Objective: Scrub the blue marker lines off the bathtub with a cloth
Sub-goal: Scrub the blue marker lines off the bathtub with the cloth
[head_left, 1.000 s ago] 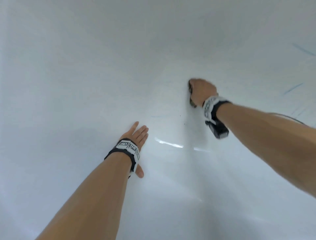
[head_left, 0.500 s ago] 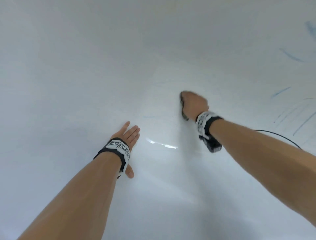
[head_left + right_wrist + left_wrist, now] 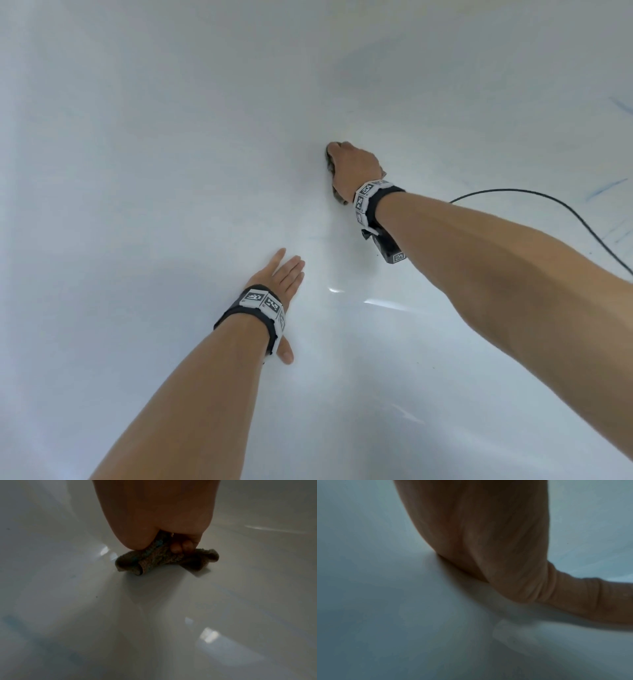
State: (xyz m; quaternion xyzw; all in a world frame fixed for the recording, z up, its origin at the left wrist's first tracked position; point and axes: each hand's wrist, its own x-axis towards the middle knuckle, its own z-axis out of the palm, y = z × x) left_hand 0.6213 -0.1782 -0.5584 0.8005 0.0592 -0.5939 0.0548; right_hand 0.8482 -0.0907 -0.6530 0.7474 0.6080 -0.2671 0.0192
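Inside the white bathtub (image 3: pixel 171 171), I have my right hand (image 3: pixel 354 169) bunched around a brownish cloth (image 3: pixel 159 558), fingers (image 3: pixel 181 547) curled over its folds and pressing it against the tub wall. Blue stains show on the cloth just beside my fingers. My left hand (image 3: pixel 281 277) lies flat on the tub surface, fingers straight and holding nothing. Faint blue marker lines (image 3: pixel 604 188) remain well to the right of my right fingers, beyond a black cable (image 3: pixel 548 198).
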